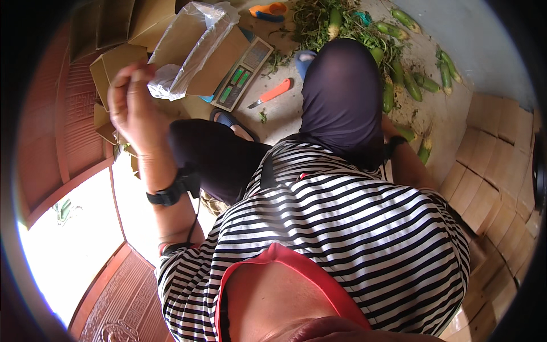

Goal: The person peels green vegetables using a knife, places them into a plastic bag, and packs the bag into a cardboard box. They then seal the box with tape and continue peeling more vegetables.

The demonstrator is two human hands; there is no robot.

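Observation:
My left hand is raised and blurred at the left, fingers loosely bent, with nothing visible in it. It is beside a cardboard box lined with a clear plastic bag. The box rests on a digital scale whose green displays are lit. On the floor nearby lies a knife with an orange handle. My right hand is mostly hidden behind my right knee, so its fingers and anything in them cannot be seen. Near it lie several green radishes.
Cut leaves are heaped beyond my right knee. An orange and blue tape dispenser lies at the top. Cardboard boxes stand at the left by a red panelled door. Stacked cartons line the right, below a grey wall.

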